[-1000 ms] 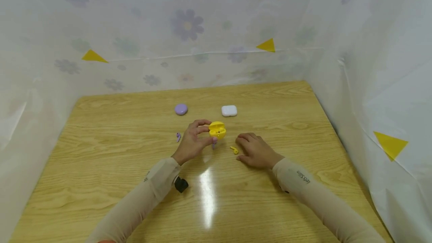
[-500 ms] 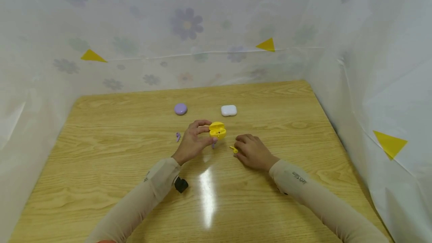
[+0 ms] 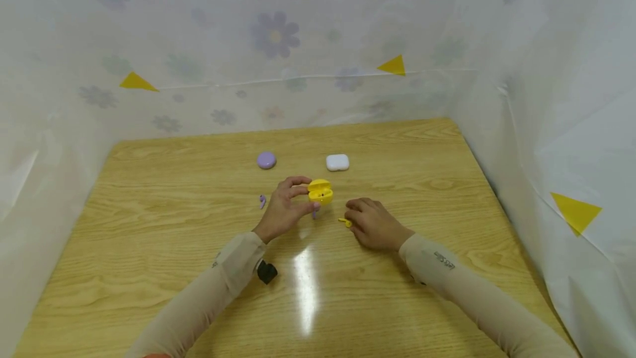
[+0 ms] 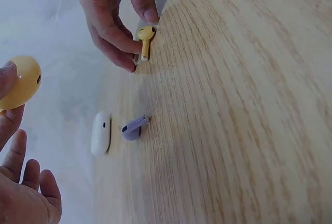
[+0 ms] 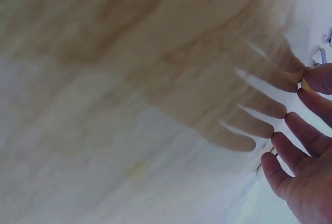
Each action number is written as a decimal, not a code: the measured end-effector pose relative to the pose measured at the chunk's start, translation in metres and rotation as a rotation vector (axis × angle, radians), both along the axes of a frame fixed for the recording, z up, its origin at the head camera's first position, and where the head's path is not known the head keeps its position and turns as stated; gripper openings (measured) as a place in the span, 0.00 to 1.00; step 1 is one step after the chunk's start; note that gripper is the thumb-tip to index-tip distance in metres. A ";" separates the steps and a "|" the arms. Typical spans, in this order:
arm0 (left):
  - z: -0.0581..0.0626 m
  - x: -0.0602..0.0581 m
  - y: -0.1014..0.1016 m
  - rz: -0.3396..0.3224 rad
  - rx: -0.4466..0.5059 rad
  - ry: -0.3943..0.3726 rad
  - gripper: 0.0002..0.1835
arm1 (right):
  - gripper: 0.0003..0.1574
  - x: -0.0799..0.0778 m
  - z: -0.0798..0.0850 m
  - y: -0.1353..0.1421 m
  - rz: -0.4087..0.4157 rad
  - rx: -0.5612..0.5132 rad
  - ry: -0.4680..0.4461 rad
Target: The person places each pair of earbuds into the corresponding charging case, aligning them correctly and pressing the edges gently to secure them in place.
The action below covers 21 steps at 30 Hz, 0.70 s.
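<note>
My left hand [image 3: 285, 210] holds a yellow earbud case [image 3: 320, 196] above the table, its lid raised toward the back. The thumb lies at the case's near side, and fingers reach behind it. To the right, my right hand [image 3: 375, 225] has its thumb and index finger at a yellow earbud [image 4: 146, 35] low over the tabletop, pinching it by the head. In the right wrist view only a sliver of yellow shows between those fingertips. A purple earbud [image 3: 314, 215] lies just below the yellow case, partly hidden by the left thumb.
Another purple earbud [image 3: 262, 201] lies left of the left hand. Farther back on the wooden table [image 3: 199, 181] are a round purple case [image 3: 266, 160] and a white earbud case [image 3: 337, 162], both closed. Pale plastic sheeting encloses the table's back and sides.
My right hand has moved slightly left and drawn its thumb and fingers in around the yellow earbud, which has turned a little. The left hand and yellow case have stayed in place.
</note>
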<state>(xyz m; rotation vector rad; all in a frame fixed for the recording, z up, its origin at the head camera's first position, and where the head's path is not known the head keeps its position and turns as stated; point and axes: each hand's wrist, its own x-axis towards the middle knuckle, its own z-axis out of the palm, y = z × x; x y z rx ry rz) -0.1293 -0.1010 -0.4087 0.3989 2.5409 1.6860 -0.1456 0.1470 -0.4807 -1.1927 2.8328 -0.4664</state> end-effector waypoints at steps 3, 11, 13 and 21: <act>-0.006 -0.003 0.000 -0.001 -0.007 -0.002 0.13 | 0.14 -0.001 0.000 0.001 0.026 -0.012 0.001; -0.034 -0.015 -0.005 0.017 -0.001 0.001 0.13 | 0.16 -0.008 -0.002 0.004 0.145 0.032 0.114; -0.035 -0.015 -0.006 0.016 0.008 -0.006 0.13 | 0.15 -0.010 -0.002 0.005 0.164 0.060 0.130; -0.035 -0.015 -0.010 0.011 0.015 0.010 0.14 | 0.13 -0.005 0.001 0.007 0.197 0.085 0.145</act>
